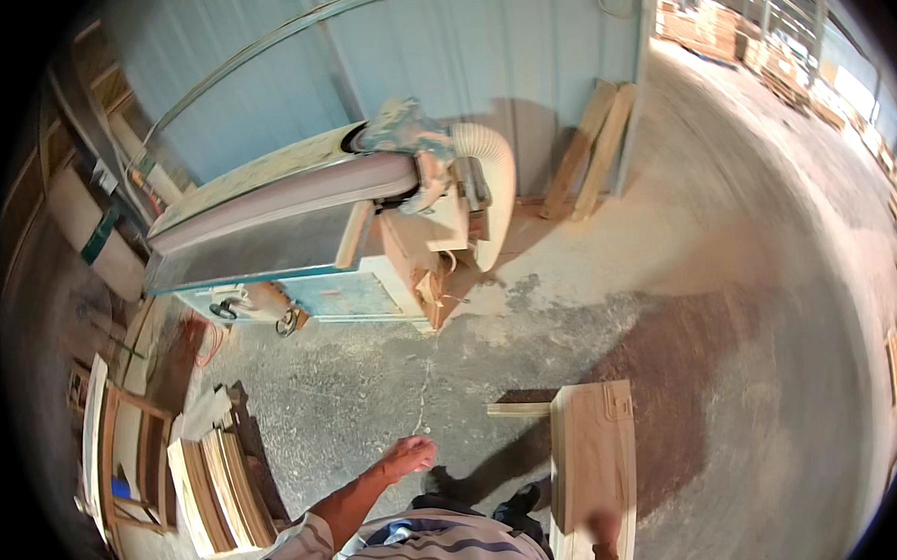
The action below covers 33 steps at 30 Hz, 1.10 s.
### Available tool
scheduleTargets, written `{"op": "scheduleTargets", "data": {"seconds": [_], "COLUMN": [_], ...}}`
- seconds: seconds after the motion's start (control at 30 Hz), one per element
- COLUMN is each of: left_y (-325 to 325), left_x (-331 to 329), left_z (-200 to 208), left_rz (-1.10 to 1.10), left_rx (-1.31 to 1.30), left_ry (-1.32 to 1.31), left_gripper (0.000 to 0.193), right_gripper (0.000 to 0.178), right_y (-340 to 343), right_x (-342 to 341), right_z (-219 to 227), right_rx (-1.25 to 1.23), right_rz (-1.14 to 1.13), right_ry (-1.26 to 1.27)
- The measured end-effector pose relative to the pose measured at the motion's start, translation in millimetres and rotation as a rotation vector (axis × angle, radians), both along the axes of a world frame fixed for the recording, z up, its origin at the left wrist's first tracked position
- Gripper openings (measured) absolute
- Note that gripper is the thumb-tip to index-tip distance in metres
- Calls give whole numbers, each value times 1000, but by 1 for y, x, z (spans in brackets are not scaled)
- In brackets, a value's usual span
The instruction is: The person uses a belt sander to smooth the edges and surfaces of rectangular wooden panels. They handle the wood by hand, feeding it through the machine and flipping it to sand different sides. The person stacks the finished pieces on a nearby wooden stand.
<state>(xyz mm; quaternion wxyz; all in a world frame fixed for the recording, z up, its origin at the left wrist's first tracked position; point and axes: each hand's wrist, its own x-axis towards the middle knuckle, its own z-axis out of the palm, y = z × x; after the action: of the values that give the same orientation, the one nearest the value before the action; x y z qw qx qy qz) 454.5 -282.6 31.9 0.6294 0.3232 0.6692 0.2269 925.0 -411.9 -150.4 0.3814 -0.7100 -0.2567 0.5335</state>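
Note:
My left hand (410,455) hangs in the air in front of my body, its fingers curled in, with nothing visible in it. My right hand (604,526) is over the near part of a stack of pale wooden boards (593,444) on my right. Motion blurs its fingers, so whether it touches or grips the top board does not show. That board is long and flat, with a small outlined shape near its far right corner. A short wooden strip (518,410) sticks out from the stack's left side.
Ahead stands a long belt sander (285,199) with a cream flexible hose (494,168). Two planks (591,154) lean on the blue metal wall (439,55). At left are more stacked boards (217,490) and a wooden frame stand (126,454). Lumber piles (703,34) lie far right.

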Motion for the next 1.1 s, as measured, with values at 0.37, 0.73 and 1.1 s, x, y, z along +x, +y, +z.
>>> {"op": "scheduleTargets", "data": {"seconds": [0.37, 0.73, 1.1], "left_y": [-97, -207, -275], "left_x": [-158, -259, -236], "left_z": [-44, -98, -81], "left_rz": [485, 825, 1316], "left_rx": [-16, -137, -26], "left_ry": [10, -52, -118], "left_gripper": [32, 37, 38], "right_gripper": [30, 32, 34], "right_y": [91, 122, 232], "right_x": [-113, -259, -321], "right_z": [31, 115, 52], "right_rx": [-14, 47, 59], "right_rz": [299, 830, 1310], "right_ry": [50, -188, -355]}}
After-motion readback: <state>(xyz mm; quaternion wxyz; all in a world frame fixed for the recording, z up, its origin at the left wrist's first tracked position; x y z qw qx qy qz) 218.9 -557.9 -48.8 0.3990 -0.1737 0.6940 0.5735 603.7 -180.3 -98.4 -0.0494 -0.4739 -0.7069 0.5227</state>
